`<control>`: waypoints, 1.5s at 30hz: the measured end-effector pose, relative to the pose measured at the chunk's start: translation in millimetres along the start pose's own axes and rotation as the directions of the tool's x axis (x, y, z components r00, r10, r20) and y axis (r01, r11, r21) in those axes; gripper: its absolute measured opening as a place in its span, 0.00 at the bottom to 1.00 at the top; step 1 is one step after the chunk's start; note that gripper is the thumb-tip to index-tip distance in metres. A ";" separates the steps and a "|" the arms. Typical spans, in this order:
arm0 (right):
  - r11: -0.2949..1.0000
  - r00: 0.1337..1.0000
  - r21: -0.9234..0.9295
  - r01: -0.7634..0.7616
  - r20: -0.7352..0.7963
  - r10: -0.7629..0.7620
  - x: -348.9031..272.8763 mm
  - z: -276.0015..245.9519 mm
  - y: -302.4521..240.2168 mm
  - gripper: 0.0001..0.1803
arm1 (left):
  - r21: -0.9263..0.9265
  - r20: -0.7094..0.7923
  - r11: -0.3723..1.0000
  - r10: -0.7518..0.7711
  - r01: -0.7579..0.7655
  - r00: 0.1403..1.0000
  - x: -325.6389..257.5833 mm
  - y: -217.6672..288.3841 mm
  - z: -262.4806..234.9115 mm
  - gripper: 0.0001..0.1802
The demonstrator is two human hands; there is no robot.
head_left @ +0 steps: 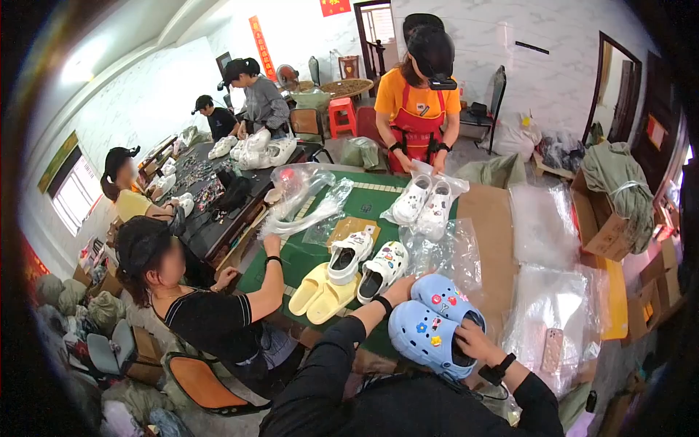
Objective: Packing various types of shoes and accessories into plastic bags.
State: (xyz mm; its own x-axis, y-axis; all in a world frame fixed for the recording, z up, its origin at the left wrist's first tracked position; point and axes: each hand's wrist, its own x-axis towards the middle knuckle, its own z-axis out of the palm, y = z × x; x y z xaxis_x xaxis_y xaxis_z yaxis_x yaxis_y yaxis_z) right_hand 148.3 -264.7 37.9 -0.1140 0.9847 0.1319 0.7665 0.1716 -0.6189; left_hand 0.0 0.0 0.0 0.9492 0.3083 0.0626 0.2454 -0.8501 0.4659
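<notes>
A pair of blue clogs [420,331] with colourful charms is held in front of me, toes to the upper left. My right hand [473,342] grips them at the heel end, its fingers inside the nearer clog's opening. At the far toe, my left hand [398,291] rests against the pair, its fingertips partly hidden behind the blue upper. Just left of my left hand lie white clogs [394,261] with charms. Yellow slides [318,296] sit beside them. Clear plastic bags [459,251] lie beyond the blue pair.
Stacked clear bags [546,313] and a phone [553,349] lie on the right. Across the green table [280,275], a person in a red apron [422,120] handles bagged white clogs [422,200]. At left, another person [211,298] reaches toward plastic bags. Cartons [604,226] stand far right.
</notes>
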 end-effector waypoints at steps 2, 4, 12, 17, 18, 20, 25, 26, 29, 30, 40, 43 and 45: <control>1.000 0.999 0.000 0.027 -0.027 -0.027 0.7 0.7 3.3 0.22 | 0.020 -0.065 0.995 0.098 -0.096 0.993 0.2 10.5 -11.2 0.43; 0.993 0.987 0.009 0.117 -0.111 -0.116 6.3 -1.8 -7.1 0.18 | 0.045 0.010 0.999 -0.004 0.004 1.000 1.1 9.2 -13.7 0.45; 0.995 0.985 0.035 0.092 -0.146 -0.086 2.5 5.1 5.5 0.17 | 0.222 -0.066 0.964 0.166 -0.148 0.984 8.8 16.6 -29.3 0.45; 0.994 0.990 0.064 -0.087 -0.107 0.094 -3.3 6.1 9.9 0.18 | 0.385 0.146 0.869 0.276 -0.311 0.950 6.3 34.4 -45.7 0.43; 0.993 0.989 0.088 -0.080 -0.118 0.090 -3.8 4.3 8.4 0.19 | 0.404 0.104 0.827 0.383 -0.391 0.918 4.8 34.3 -45.0 0.39; 0.990 0.984 0.082 -0.116 -0.123 0.126 -7.5 10.9 17.0 0.19 | 0.437 0.118 0.804 0.393 -0.403 0.912 0.8 36.3 -40.9 0.38; 0.940 0.916 0.141 -0.311 -0.218 0.336 -16.8 16.8 8.2 0.20 | 0.426 0.223 0.771 0.417 -0.473 0.881 -3.2 55.2 -41.2 0.36; 0.929 0.903 0.156 -0.336 -0.226 0.365 -22.3 22.1 15.0 0.23 | 0.426 0.208 0.780 0.408 -0.458 0.889 -4.8 59.3 -36.8 0.34; 0.912 0.863 0.175 -0.372 -0.296 0.409 -25.6 19.6 -0.1 0.23 | 0.389 0.077 0.796 0.475 -0.465 0.877 -4.8 59.5 -17.3 0.34; 0.914 0.856 0.133 -0.383 -0.322 0.405 -29.7 21.8 1.3 0.22 | 0.419 0.094 0.786 0.461 -0.455 0.882 -5.0 67.7 -23.1 0.33; 0.952 0.876 -0.073 -0.296 -0.419 0.241 -42.3 8.1 -13.0 0.19 | 0.358 0.041 0.858 0.379 -0.368 0.924 9.2 56.9 -7.8 0.39; 0.938 0.914 -0.188 -0.290 -0.345 0.213 -39.8 -3.1 -20.6 0.17 | 0.409 -0.057 0.832 0.432 -0.374 0.900 8.8 58.7 -11.8 0.32; 0.944 0.969 -0.296 -0.148 -0.235 0.078 -37.4 -10.5 -20.8 0.16 | 0.574 -0.022 0.735 0.454 -0.361 0.890 10.9 62.6 -15.8 0.32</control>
State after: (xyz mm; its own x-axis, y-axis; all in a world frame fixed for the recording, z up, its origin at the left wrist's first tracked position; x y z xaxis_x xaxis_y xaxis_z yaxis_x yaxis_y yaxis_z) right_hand 143.2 -305.4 54.0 0.0983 0.9602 0.2616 0.9271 0.0071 -0.3747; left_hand 22.6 -43.1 43.8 0.9524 -0.1024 0.2871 -0.0494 -0.9813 -0.1862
